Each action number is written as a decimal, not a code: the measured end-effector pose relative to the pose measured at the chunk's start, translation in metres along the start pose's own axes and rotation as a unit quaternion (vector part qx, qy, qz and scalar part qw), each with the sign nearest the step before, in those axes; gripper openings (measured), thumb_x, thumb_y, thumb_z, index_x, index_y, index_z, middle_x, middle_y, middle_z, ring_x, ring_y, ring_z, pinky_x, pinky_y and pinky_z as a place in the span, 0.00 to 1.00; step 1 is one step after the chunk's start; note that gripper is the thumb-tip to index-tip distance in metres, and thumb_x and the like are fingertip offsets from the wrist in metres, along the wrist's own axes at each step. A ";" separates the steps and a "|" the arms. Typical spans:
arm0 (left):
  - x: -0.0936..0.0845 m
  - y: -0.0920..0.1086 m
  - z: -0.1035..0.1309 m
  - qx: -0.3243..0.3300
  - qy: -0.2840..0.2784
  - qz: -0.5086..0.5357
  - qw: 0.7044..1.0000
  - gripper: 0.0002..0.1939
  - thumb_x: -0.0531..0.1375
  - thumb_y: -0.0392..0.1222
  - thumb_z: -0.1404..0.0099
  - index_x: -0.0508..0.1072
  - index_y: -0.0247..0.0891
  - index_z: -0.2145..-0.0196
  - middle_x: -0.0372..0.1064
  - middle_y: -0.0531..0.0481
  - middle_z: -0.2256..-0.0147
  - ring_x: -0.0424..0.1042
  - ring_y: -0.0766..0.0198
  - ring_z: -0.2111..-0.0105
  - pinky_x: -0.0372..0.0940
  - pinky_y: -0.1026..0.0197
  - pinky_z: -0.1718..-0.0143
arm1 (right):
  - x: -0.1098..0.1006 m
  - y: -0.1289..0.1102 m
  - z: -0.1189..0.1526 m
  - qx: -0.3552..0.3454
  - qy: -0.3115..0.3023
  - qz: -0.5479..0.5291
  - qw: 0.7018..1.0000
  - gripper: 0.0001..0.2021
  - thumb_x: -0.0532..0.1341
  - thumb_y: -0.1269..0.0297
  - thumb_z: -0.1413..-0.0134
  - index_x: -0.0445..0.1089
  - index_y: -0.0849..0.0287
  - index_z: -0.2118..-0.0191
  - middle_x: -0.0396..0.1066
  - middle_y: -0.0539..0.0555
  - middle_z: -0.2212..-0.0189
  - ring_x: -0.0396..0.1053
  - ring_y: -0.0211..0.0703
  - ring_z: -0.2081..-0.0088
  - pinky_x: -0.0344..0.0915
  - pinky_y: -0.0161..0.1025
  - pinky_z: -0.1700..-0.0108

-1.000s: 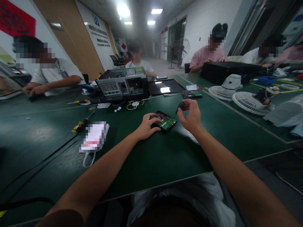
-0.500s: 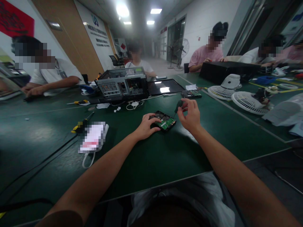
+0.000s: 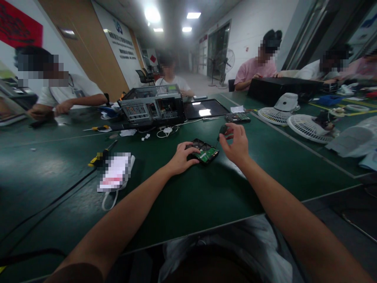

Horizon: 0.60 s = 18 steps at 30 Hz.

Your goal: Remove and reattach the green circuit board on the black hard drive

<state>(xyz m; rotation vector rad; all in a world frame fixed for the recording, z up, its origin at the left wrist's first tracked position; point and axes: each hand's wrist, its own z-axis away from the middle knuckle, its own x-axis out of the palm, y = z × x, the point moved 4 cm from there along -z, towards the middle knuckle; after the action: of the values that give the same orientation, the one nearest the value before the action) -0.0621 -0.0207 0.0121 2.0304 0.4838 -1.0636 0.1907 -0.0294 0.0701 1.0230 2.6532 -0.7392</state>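
A hard drive [image 3: 207, 151] with its green circuit board facing up lies on the green table [image 3: 188, 204]. My left hand [image 3: 183, 157] grips it from the left, fingers over its top and thumb along the near edge. In my right hand [image 3: 237, 142] is a small dark-handled screwdriver [image 3: 222, 131], pinched between thumb and fingers. Its thin shaft points down at the drive's right edge; whether the tip sits in a screw is too small to tell. Farther back lies a second hard drive [image 3: 238, 118].
An opened computer case [image 3: 151, 106] stands at the back beside a flat dark panel [image 3: 206, 108]. On the left are a phone [image 3: 116, 171] with a white cable and a yellow-black screwdriver [image 3: 98, 158]. White fan parts [image 3: 278, 112] lie to the right. Several people sit around the table.
My right hand and the screwdriver have barely shifted at the drive's right edge. The left hand stays on the drive. A person at the far left has moved their hands.
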 end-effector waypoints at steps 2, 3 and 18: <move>0.001 -0.001 0.000 0.002 0.004 0.001 1.000 0.20 0.68 0.47 0.35 0.75 0.51 0.46 0.54 0.47 0.37 0.52 0.45 0.34 0.52 0.36 0.32 | 0.001 0.001 0.000 -0.004 -0.001 -0.004 1.000 0.21 0.62 0.66 0.40 0.63 0.52 0.42 0.64 0.56 0.54 0.71 0.45 0.58 0.77 0.46 0.61; 0.001 -0.001 0.000 0.004 0.006 0.001 1.000 0.20 0.68 0.47 0.35 0.75 0.51 0.46 0.54 0.47 0.37 0.52 0.45 0.34 0.52 0.36 0.32 | 0.002 0.003 0.001 -0.004 0.001 -0.005 1.000 0.21 0.62 0.66 0.40 0.63 0.52 0.42 0.64 0.57 0.53 0.71 0.46 0.58 0.77 0.46 0.61; 0.000 0.000 0.000 0.000 0.002 0.004 1.000 0.20 0.68 0.47 0.35 0.75 0.52 0.46 0.54 0.47 0.36 0.52 0.45 0.34 0.52 0.35 0.32 | 0.000 -0.004 0.002 -0.028 0.010 0.033 0.999 0.18 0.65 0.62 0.41 0.63 0.52 0.48 0.70 0.58 0.48 0.75 0.45 0.61 0.77 0.48 0.60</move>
<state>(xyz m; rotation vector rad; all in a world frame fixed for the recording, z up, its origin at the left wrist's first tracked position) -0.0619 -0.0205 0.0120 2.0334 0.4770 -1.0565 0.1882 -0.0325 0.0699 1.1022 2.6274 -0.6412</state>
